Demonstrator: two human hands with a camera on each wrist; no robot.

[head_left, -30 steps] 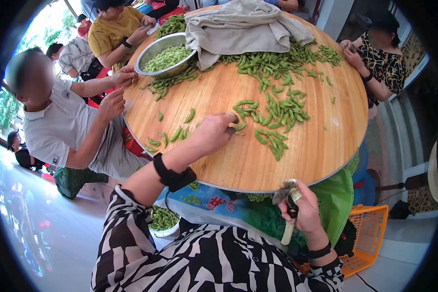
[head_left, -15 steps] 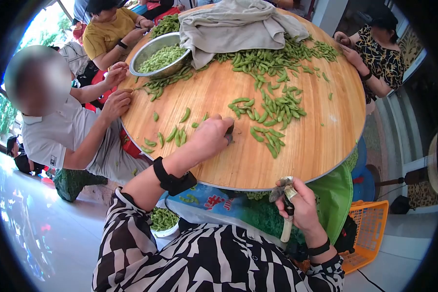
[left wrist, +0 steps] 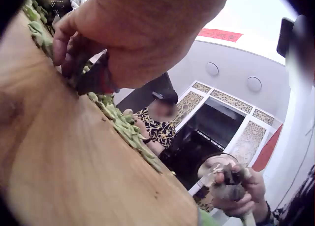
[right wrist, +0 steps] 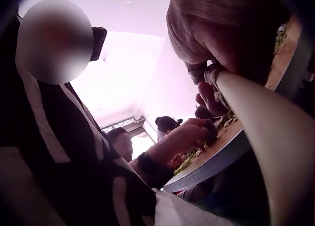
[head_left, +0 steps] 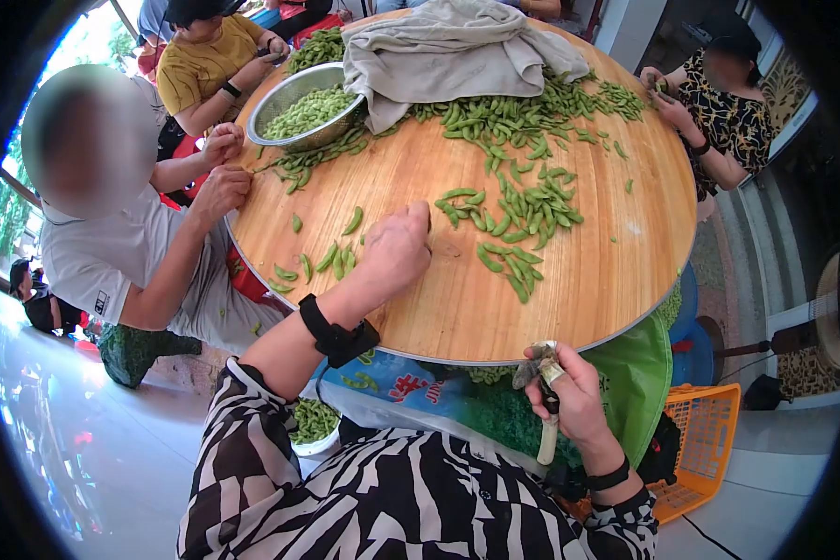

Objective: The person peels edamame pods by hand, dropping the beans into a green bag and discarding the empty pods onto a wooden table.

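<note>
My left hand (head_left: 399, 245) is low over the round wooden table (head_left: 569, 317), its fingers curled with a dark covering at the tips. It pinches an edamame pod, now hidden behind the fingers. Loose edamame pods (head_left: 516, 273) lie just to its right, and a few more lie to its left. At the table's near edge my right hand (head_left: 571, 397) grips a pale-handled tool (head_left: 548, 441) whose working end is hidden. Its handle looms large in the right wrist view. Grey coverings and a whitish wrap show on the right fingers.
A steel colander (head_left: 305, 137) of green beans stands at the far left, beside a grey cloth (head_left: 439, 56) over a heap of pods. People sit around the table. An orange crate (head_left: 709, 448) stands right of me; a white tub (head_left: 317, 448) of pods stands below the table.
My left hand has drawn back left from beside the pod cluster, and the pod at its fingertips no longer shows on the table. My right hand keeps its grip, nearly still.
</note>
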